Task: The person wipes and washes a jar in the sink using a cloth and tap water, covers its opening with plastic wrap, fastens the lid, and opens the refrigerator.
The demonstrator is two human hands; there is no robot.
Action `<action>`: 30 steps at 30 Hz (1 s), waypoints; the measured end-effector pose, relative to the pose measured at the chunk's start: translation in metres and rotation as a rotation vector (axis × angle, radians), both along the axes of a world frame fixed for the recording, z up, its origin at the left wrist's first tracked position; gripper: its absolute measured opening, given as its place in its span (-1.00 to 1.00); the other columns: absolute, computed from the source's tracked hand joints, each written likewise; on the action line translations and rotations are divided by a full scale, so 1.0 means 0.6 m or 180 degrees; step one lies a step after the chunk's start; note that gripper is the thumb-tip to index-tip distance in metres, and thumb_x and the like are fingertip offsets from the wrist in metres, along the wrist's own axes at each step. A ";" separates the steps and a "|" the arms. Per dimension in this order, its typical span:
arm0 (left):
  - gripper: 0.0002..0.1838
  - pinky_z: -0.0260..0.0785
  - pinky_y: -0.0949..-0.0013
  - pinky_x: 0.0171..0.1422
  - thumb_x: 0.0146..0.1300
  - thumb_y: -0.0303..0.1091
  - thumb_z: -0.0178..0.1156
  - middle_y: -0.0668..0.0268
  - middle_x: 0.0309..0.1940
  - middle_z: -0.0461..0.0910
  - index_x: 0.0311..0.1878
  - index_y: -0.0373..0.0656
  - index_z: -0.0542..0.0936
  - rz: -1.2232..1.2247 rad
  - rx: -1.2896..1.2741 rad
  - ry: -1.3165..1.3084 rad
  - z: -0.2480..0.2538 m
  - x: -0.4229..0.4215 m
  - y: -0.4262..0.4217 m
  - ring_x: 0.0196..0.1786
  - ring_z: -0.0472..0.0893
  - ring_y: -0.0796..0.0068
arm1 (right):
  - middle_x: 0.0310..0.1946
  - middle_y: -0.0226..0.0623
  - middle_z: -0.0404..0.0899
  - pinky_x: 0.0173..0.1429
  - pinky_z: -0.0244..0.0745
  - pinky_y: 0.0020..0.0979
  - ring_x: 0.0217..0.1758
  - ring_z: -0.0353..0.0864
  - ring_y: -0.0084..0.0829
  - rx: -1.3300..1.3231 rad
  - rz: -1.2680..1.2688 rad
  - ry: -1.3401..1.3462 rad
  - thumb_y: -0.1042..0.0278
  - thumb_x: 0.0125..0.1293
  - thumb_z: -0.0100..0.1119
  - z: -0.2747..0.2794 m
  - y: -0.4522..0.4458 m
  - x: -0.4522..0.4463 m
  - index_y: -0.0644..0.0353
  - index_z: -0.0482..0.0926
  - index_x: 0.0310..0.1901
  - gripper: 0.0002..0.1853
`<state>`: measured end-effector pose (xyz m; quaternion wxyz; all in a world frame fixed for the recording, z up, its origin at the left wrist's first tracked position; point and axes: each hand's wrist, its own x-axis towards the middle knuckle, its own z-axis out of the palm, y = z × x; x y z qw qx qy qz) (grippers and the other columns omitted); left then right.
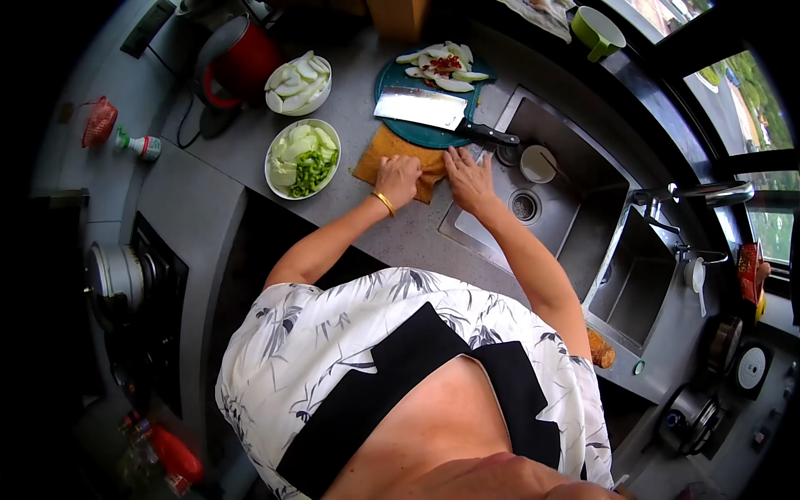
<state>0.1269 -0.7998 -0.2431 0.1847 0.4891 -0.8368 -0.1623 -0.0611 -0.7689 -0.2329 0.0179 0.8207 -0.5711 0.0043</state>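
Observation:
An orange-brown cloth (382, 147) lies on the grey counter, wrinkled toward its right side. My left hand (400, 178), with a gold bangle at the wrist, has its fingers curled down on the cloth. My right hand (472, 178) rests at the cloth's right end beside the sink edge, its fingers stretched out and pointing away from me. Just beyond both hands is a round green cutting board (392, 82). A cleaver (423, 107) lies across it, black handle reaching over the sink. Pale slices (454, 83) with chopped red bits sit behind the blade.
Left of the cloth stand a bowl of pale slices with chopped green pieces (302, 158) and a bowl of white slices (298, 83). A red kettle (242, 62) is behind them. On the right, the steel sink (575, 225) holds a white bowl (537, 164); a faucet (708, 193) extends near the window.

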 end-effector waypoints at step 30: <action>-0.88 0.27 0.47 -0.29 0.16 -0.40 0.13 0.43 -0.52 0.43 -0.41 -0.24 0.48 -0.1714 0.2716 0.0674 0.079 0.028 -0.057 -0.40 0.36 0.60 | 0.41 -0.49 0.12 0.10 0.13 0.43 0.34 0.26 -0.26 0.0817 -0.0520 0.0248 0.28 0.30 -0.05 0.033 -0.014 0.032 0.10 0.23 0.31 -0.47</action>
